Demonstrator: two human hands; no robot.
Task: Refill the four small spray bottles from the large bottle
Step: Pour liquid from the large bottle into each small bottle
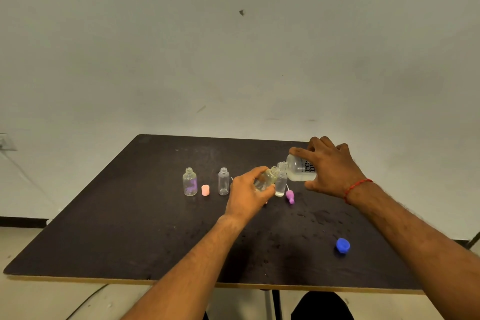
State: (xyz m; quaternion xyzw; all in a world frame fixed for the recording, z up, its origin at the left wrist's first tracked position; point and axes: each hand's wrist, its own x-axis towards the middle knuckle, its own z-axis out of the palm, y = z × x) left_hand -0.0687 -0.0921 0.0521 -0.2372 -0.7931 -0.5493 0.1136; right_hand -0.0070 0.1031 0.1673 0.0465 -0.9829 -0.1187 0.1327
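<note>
Pouring calls for a slow tilt; the right hand (335, 171) grasps the large bottle (298, 173) in curled fingers (300, 152); the left hand (246, 195) likewise grips a small spray bottle (266, 179); mouths best aligned.

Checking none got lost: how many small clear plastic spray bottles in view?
4: purple-stained bottle far left; clear bottle beside it; tilted bottle in left hand; upright bottle right of it. None apparently hidden.

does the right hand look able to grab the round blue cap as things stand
Probably not yet: the right hand grips the large clear labelled bottle, tilted toward the small clear bottle in the left hand. The round blue cap itself lies unobstructed on the dark table.
</note>
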